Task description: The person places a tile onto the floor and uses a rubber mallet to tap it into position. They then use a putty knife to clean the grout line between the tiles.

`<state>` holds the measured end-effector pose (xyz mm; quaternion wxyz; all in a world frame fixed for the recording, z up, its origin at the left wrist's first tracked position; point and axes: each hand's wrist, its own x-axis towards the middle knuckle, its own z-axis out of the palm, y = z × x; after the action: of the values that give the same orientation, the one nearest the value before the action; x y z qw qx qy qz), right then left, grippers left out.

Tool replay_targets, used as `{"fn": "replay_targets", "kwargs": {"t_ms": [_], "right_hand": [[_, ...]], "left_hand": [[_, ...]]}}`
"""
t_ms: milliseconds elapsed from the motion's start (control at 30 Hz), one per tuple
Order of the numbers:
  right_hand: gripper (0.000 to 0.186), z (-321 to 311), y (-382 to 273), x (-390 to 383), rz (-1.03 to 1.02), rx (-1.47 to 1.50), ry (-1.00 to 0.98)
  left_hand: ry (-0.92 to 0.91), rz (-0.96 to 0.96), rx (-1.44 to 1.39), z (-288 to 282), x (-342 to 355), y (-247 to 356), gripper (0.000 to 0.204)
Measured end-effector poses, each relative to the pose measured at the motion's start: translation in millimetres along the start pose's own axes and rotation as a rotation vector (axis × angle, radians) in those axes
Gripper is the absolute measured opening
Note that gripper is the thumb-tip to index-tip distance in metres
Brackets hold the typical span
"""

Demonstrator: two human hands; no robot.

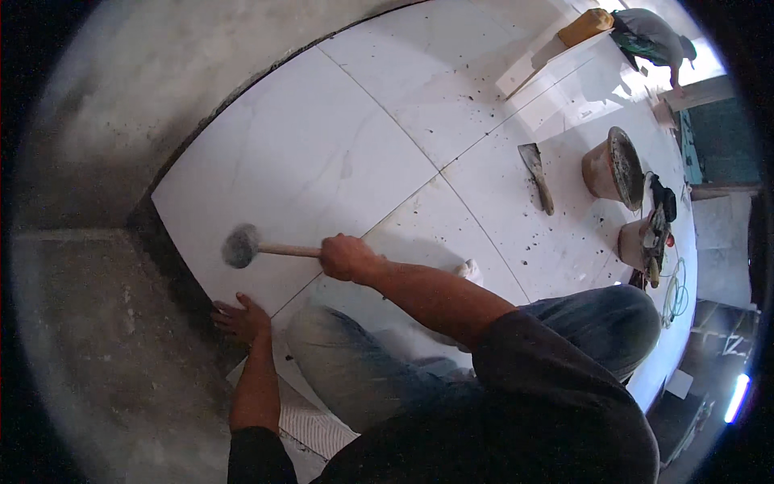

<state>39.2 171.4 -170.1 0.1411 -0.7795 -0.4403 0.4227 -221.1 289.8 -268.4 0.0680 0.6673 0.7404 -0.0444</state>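
My right hand is closed round the wooden handle of a rubber mallet. The mallet's dark grey head is over the large white marbled floor tile, near its left edge; whether it touches the tile I cannot tell. My left hand lies at the near left edge of that tile with its fingers spread, holding nothing. Combed mortar ridges show beside my left forearm, below my bent knee.
A wide-bladed scraper lies on the tiles to the right, among crumbs of mortar. Beyond it stand a mortar bucket and a second bucket with tools on it. Bare concrete borders the left. Another person bends over at the far right.
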Motion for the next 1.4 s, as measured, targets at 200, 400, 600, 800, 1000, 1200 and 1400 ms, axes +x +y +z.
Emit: {"fn": "replay_targets", "kwargs": {"t_ms": [200, 400, 600, 800, 1000, 1200, 1400], "right_hand": [[0.024, 2.7, -3.8, -5.6, -0.044, 0.053, -0.018], [0.026, 1.4, -17.8, -4.7, -0.026, -0.002, -0.098], [0.025, 2.3, -31.7, 8.8, -0.055, -0.057, -0.095], [0.028, 0.5, -73.2, 44.4, -0.114, -0.085, 0.006], [0.028, 17.7, -123.2, 62.7, -0.418, 0.097, 0.057], [0.028, 30.6, -103.7, 113.1, -0.190, -0.300, -0.062], [0.026, 39.0, -114.1, 137.7, -0.228, -0.440, 0.037]], "left_hand": [[0.015, 0.015, 0.071, 4.5, 0.8, 3.2, 0.076], [-0.020, -0.017, 0.029, 1.6, 4.8, 1.4, 0.075], [0.010, 0.047, -0.008, -8.8, -2.7, 4.9, 0.074], [-0.009, 0.010, -0.057, -20.9, -4.6, 12.1, 0.074], [0.122, -0.089, -0.445, -1.4, 2.2, -0.2, 0.074], [0.033, -0.268, -0.327, -3.7, 6.2, 1.8, 0.076], [-0.157, -0.302, -0.316, -26.6, 5.6, 5.4, 0.077]]}}
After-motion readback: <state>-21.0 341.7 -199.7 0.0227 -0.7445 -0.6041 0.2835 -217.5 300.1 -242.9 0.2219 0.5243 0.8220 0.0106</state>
